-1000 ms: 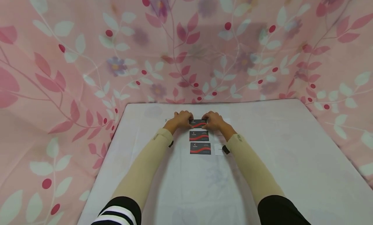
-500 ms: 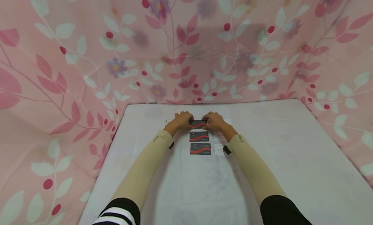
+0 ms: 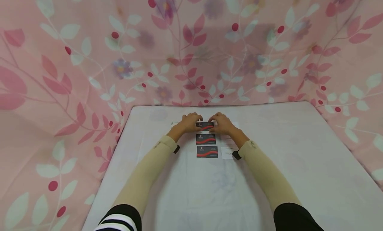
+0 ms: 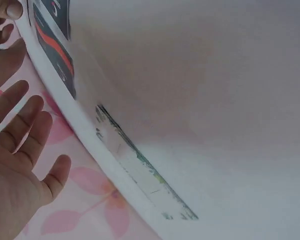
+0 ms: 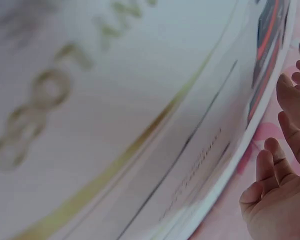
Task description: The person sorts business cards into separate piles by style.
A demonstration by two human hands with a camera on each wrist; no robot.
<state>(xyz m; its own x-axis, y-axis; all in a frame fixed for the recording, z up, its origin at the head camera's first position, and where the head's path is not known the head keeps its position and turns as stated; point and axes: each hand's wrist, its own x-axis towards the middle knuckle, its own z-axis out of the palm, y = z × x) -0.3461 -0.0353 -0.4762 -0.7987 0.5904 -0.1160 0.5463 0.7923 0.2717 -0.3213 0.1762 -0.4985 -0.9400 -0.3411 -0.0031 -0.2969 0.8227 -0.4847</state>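
Three dark grey business cards with red wavy stripes lie in a column: the far card [image 3: 205, 126], the middle card [image 3: 205, 139] and the near card [image 3: 207, 152]. At the far card's left end is my left hand [image 3: 189, 122]; my right hand [image 3: 222, 124] is at its right end. Both thumbs are by its lower corners, and the index fingers arch above its upper corners. In the left wrist view the left hand's fingers [image 4: 32, 132] are loosely spread. The right wrist view has the right hand's fingers [image 5: 277, 160] relaxed, slightly bent.
White cards [image 3: 227, 153] form a column to the right, partly covered by my right hand and arm. Left of the far card lies a pale card with a green patterned edge [image 4: 145, 165]. The white-covered table [image 3: 299, 151] ends at a pink floral cloth [image 3: 191, 58].
Both hands have loosened from the far card: the index fingers have risen off its upper corners and the hands have spread slightly. The cards keep their arrangement.
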